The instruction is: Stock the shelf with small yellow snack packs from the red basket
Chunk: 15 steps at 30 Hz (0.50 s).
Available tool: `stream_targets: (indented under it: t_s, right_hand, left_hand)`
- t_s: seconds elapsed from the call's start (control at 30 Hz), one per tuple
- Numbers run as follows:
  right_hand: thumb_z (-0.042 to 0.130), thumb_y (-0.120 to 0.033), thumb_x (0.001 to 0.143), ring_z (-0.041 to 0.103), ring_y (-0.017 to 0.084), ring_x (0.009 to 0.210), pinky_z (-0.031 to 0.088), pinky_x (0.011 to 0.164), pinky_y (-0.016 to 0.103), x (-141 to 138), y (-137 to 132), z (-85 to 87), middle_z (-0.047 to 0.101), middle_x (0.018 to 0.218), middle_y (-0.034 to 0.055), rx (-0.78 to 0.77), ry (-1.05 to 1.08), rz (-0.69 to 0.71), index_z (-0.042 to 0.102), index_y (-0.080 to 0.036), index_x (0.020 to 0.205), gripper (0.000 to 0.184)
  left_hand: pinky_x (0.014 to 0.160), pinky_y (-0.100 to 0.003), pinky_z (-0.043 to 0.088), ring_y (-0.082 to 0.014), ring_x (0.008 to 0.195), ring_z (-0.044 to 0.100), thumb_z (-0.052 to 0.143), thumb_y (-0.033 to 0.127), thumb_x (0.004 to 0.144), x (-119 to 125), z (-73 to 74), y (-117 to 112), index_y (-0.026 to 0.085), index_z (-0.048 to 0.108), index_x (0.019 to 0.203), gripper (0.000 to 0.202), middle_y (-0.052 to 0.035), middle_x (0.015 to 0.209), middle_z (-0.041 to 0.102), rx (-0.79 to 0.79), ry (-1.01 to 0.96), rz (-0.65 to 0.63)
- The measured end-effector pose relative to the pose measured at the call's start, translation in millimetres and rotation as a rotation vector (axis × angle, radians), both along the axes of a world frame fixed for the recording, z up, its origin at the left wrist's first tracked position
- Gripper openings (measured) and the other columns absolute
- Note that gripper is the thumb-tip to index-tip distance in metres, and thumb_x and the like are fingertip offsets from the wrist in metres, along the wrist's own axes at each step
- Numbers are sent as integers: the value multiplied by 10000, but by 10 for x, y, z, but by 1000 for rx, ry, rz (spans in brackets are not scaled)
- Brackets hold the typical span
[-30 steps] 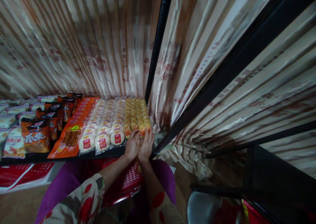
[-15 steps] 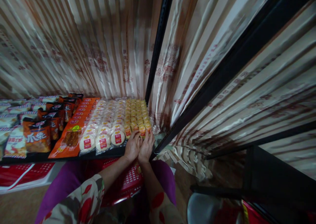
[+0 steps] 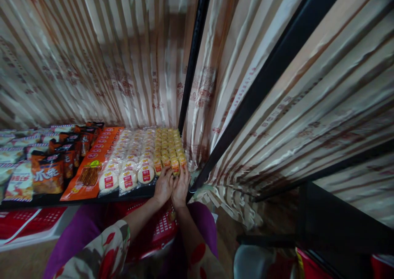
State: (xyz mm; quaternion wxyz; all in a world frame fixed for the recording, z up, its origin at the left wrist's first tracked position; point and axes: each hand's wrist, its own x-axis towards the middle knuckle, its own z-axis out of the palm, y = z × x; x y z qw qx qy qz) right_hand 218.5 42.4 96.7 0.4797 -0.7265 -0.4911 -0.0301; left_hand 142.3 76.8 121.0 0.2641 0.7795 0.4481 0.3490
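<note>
Nearest to the camera, a flowered sleeve (image 3: 107, 250) is seen, and beside it the purple trousers (image 3: 72, 236) of the seated person. Between the knees a red basket (image 3: 163, 232) is placed, partly covered by the forearms. A little farther, the left hand (image 3: 164, 186) and the right hand (image 3: 181, 185) are held close together, side by side. Their fingers are bent and laid against the front end of the small yellow packets (image 3: 166, 149); it cannot be told whether any packet is really grasped, because the contact is partly hidden. These packets are arranged in narrow rows at the right end of the black shelf (image 3: 46, 199).

To their left, round white cakes (image 3: 127, 166) in clear wrapping are lined up in three rows. Next to the cakes an orange sheet (image 3: 101, 147) is laid, then orange bags (image 3: 49, 176) are stood, and at the far left pale bags (image 3: 19, 182) with striped edges are gathered. Behind the shelf, a pleated curtain (image 3: 132, 57) with reddish prints is hung, and it is crossed by a thin black post (image 3: 194, 57).
</note>
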Motion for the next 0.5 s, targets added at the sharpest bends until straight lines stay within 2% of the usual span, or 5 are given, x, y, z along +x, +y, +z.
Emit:
stream_targets:
  t_s: [0.17,0.3,0.4,0.5]
  right_hand:
    - [268,-158,877,372,215,1237,356,976,450,-134,-255,-115,431,1308,160,93,-9,49,451,-148,1254,420]
    - [361,-237,874,497,214,1092,414,901,413,-275,-496,-287,553,1139,140,120,-31,119,513,-162,1177,346]
    - [370,-265,879,550,201,984,442,847,370,-390,-637,-422,594,1025,118,90,59,94,549,-166,1084,289]
    - [352,-245,875,578,187,911,458,814,335,-521,-735,-553,619,950,88,8,171,82,560,-183,1003,252]
  left_hand:
    - [905,-340,472,-178,996,558,395,110,818,-66,-8,-124,161,612,1014,296,-94,1091,529,10,-7,18]
    - [827,-289,494,-144,870,575,367,84,803,-153,-25,-328,170,617,968,312,-63,956,562,0,-43,-38]
    - [810,-269,489,-140,841,573,355,71,779,-254,-100,-492,167,624,922,319,-55,901,568,-17,-30,-92]
    - [820,-262,484,-143,845,576,366,84,768,-382,-238,-623,174,628,921,316,-51,893,579,-45,9,-125]
